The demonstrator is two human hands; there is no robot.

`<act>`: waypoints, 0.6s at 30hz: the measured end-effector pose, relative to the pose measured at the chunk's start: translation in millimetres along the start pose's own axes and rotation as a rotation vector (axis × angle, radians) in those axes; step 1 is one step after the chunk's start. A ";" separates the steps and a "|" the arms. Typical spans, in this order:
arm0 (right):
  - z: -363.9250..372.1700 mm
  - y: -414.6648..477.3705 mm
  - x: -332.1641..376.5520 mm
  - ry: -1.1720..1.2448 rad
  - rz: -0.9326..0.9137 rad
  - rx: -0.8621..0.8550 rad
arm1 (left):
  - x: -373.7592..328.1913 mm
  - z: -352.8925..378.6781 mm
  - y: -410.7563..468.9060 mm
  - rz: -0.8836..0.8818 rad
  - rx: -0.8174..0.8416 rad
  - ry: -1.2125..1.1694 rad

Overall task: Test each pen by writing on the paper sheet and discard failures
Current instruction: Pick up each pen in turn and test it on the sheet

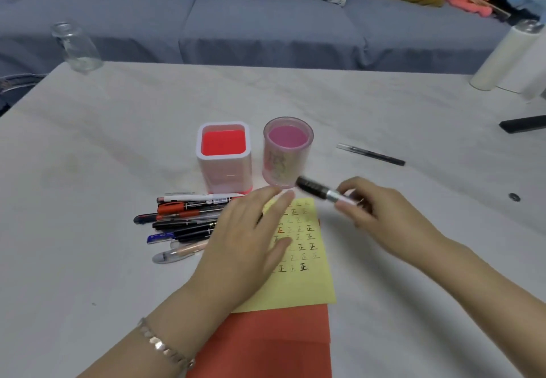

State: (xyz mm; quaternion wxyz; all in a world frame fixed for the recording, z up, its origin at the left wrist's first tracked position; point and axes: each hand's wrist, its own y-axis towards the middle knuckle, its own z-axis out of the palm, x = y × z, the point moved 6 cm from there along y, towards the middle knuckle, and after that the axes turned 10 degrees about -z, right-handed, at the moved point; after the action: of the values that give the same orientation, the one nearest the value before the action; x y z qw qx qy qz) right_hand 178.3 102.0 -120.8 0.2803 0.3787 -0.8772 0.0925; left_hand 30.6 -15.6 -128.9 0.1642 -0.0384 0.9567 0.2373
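There is one view, from a camera worn on the person's head, facing forward and tilted down over the white table (118,141), with the yellow paper sheet (304,283) just below mid-frame. It sits close: the left hand (248,238) over the sheet and the right hand (381,215), gripping a black pen (316,187) just right of the sheet's far end, loom large, forearms entering from the bottom edge. The wide lens reaches past the sheet to the square pen holder (224,170) and round pen holder (280,167) just behind it, a glass bottle (75,46) far back-left, and the grey-blue sofa (266,23) beyond the table.
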 end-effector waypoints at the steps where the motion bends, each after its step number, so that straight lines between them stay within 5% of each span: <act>1: 3.5 -9.4 13.9 0.026 -0.031 0.036 | -9.5 0.7 1.7 0.059 -0.007 -0.002; 6: 11.5 -32.2 43.7 0.295 -0.020 0.057 | -26.8 17.5 -2.0 0.156 0.067 0.018; 11: 1.5 -30.8 50.3 0.945 -0.021 -0.006 | -14.3 8.2 -6.9 -0.203 0.227 -0.338; 18: 50.8 -26.0 54.4 0.905 0.210 -0.392 | -26.9 14.8 -18.5 -0.167 0.293 -0.476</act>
State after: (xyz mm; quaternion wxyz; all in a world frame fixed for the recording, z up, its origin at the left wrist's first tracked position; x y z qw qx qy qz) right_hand 145.3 31.5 -133.5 0.6876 0.1507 -0.7019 0.1088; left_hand 63.2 -25.2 -140.5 0.4070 -0.0360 0.9088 0.0846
